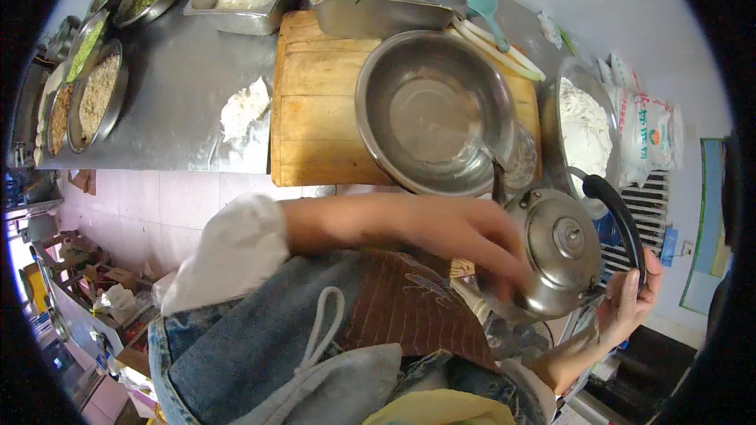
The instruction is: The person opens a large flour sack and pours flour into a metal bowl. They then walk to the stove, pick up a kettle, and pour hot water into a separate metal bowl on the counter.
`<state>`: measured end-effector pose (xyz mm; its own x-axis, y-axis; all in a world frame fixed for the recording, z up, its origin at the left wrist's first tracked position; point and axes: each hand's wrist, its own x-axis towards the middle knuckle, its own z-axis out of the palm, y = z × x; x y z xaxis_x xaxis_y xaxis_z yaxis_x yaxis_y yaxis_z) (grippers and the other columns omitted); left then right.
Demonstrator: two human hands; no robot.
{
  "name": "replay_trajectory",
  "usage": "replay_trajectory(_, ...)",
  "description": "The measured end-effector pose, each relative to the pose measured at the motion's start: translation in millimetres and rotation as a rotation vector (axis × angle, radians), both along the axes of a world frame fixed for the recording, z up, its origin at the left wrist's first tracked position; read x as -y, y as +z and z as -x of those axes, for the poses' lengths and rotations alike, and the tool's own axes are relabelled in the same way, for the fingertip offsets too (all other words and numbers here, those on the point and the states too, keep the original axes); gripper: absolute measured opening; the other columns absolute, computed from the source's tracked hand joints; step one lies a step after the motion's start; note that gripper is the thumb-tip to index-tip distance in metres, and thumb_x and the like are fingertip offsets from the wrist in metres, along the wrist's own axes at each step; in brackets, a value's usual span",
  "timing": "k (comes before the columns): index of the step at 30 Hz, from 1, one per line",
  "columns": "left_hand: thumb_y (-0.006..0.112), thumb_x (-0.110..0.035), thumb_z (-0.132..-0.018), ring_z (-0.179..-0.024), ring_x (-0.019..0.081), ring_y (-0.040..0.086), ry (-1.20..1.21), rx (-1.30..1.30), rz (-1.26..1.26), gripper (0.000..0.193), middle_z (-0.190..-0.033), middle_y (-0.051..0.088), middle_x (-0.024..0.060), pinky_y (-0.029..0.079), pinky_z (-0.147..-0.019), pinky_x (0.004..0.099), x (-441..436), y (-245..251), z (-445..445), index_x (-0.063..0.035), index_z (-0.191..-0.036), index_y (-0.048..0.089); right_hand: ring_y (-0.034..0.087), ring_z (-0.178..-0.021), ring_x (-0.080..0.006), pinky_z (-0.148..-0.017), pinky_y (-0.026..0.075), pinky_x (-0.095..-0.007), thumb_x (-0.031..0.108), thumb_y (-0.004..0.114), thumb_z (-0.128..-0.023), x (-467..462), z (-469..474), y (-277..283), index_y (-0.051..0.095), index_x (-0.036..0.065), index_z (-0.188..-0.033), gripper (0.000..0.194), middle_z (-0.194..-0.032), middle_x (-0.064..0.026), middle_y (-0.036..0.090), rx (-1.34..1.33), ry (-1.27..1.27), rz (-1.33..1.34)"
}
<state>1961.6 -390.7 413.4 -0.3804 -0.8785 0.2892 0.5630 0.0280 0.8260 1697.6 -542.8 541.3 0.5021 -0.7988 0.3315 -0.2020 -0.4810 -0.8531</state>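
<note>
At the right, a metal kettle [567,248] is tipped, its spout close to the near rim of a large steel bowl [372,130]. A stream of clear water [481,147] runs from the spout into the bowl, where shallow liquid [428,118] covers the bottom. My right hand [635,289] is closed around the lower end of the kettle's black handle [617,218]. My left hand [502,242] reaches across my body to the kettle's near side. Its fingers are blurred, so I cannot tell whether they grip the metal or only touch it.
The bowl rests on a wooden board [325,130]. Behind stand a deep steel pan [384,15], a teal scoop [481,0] and a tray [236,20] of dough-like material. A flour basin [585,130] is at right; bowls of chopped food [97,94] are at left. White dough [245,109] lies on the steel table.
</note>
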Motion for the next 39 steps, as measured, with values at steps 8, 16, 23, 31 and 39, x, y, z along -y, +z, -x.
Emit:
replay_trajectory(8, 0.055, -0.019, -0.096, -0.077, 0.0116, 0.061, 0.731, 0.200, -0.725, 0.018, -0.081, 0.063, 0.0045, 0.048, -0.073, 0.0257, -112, -103, -46, -0.0022, -0.097, 0.061, 0.026, -0.045, -0.0009, -0.042, 0.019, -0.0202, 0.015, 0.060, -0.095, 6, 3, 9, 0.049, -0.001, -0.126, 0.037, -0.057, 0.0066, 0.039, -0.016, 0.018, 0.077)
replay_trajectory(16, 0.056, -0.013, -0.094, -0.079, 0.0115, 0.061, 0.804, 0.208, -0.643, 0.012, -0.083, 0.063, 0.0041, 0.048, -0.075, 0.0244, -116, -130, -31, -0.0020, -0.094, 0.060, 0.035, -0.052, -0.0018, -0.047, 0.023, -0.0184, 0.027, 0.074, -0.082, 2, -7, 23, 0.056, 0.000, -0.119, 0.049, -0.069, 0.0044, 0.049, -0.089, -0.049, 0.045)
replay_trajectory(23, 0.056, -0.012, -0.094, -0.079, 0.0115, 0.061, 0.881, 0.248, -0.648, 0.011, -0.083, 0.063, 0.0042, 0.050, -0.074, 0.0257, -123, -136, -42, -0.0011, -0.094, 0.060, 0.037, -0.055, -0.0008, -0.048, 0.024, -0.0167, 0.024, 0.075, -0.081, 4, -11, 24, 0.056, 0.002, -0.118, 0.047, -0.079, 0.0021, 0.054, -0.120, -0.080, 0.070)
replay_trajectory(31, 0.056, -0.012, -0.094, -0.079, 0.0109, 0.061, 0.880, 0.255, -0.625, 0.011, -0.082, 0.063, 0.0039, 0.050, -0.075, 0.0256, -119, -143, -35, -0.0012, -0.094, 0.060, 0.031, -0.046, -0.0002, -0.042, 0.020, -0.0179, 0.013, 0.064, -0.092, 13, -13, 19, 0.052, -0.001, -0.120, 0.034, -0.074, 0.0007, 0.053, -0.094, 0.098, 0.075)
replay_trajectory(39, 0.057, -0.013, -0.094, -0.079, 0.0103, 0.060, 0.836, 0.228, -0.673, 0.011, -0.083, 0.063, 0.0034, 0.049, -0.076, 0.0252, -122, -145, -33, -0.0026, -0.094, 0.059, 0.036, -0.052, -0.0008, -0.045, 0.024, -0.0170, 0.017, 0.072, -0.084, 14, -29, 20, 0.055, 0.002, -0.115, 0.038, -0.091, -0.0030, 0.060, -0.143, 0.026, 0.036)
